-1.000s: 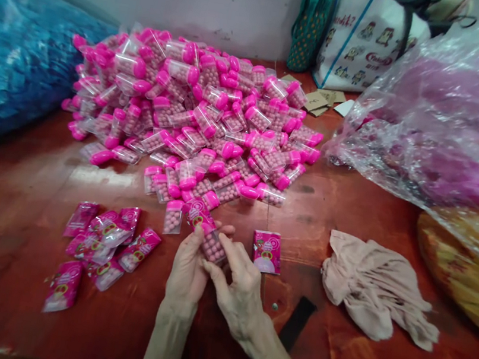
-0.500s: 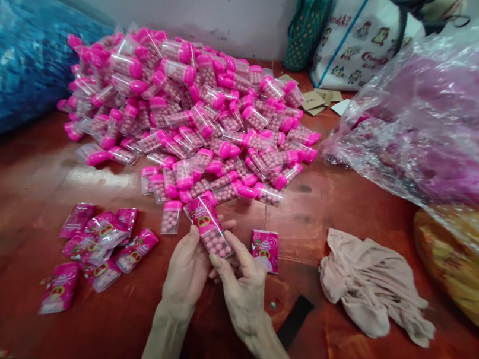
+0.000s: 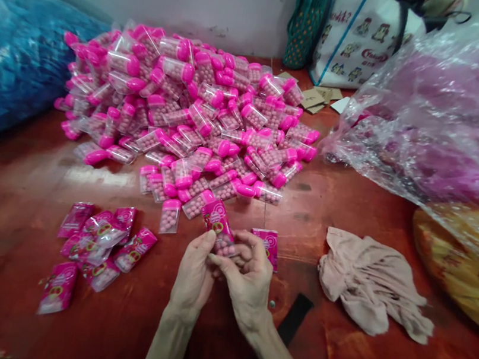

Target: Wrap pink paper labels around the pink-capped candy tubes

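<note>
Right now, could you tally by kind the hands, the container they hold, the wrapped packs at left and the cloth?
Hands (left hand, right hand): 2
Held container: 1
Wrapped packs at left: 7 visible, some overlapping
Cloth: 1
Total: 11

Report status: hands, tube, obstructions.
Left hand, right hand: both holding one tube. Pink sleeve over its far part. Tube pile just beyond, nothing visibly blocking.

Crumpled beige cloth (image 3: pixel 370 283), white cartoon-print tote (image 3: pixel 356 44), dotted green pouch (image 3: pixel 303 33) beside it, cardboard pieces (image 3: pixel 313 100)
</note>
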{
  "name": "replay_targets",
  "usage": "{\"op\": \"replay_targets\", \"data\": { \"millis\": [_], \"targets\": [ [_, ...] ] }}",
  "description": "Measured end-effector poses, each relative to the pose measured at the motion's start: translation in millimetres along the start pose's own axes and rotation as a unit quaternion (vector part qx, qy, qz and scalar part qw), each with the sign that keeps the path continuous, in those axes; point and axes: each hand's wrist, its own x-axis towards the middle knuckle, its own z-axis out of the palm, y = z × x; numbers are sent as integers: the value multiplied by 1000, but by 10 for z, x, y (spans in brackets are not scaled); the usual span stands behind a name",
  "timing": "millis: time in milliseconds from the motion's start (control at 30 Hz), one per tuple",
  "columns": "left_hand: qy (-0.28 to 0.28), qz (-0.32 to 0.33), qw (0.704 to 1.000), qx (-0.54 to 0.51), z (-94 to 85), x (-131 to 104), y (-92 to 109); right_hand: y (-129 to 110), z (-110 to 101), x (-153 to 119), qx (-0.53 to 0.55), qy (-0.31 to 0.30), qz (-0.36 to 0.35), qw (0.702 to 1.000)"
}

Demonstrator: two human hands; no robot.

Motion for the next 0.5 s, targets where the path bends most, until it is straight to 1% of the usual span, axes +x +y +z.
{"op": "replay_targets", "data": {
  "millis": [100, 167, 233, 333, 500],
  "targets": [
    [3, -13, 1000, 19, -8, -3, 5, -13, -37, 16, -27, -15, 0, 1000],
    [-17, -29, 999, 33, -9, -5, -8, -22, -74, 37, -50, -30, 1, 998],
    [-46, -39, 997, 46, -13, -7, -24, -29, -104, 60, -59, -32, -4, 998],
    [-79, -39, 994, 59, -24, -14, -36, -32, -122, 84, -32, -27, -5, 999],
    [-110, -29, 991, 68, -32, -38, -20, -51, -116, 89, 9, -33, 18, 999]
  ]
}}
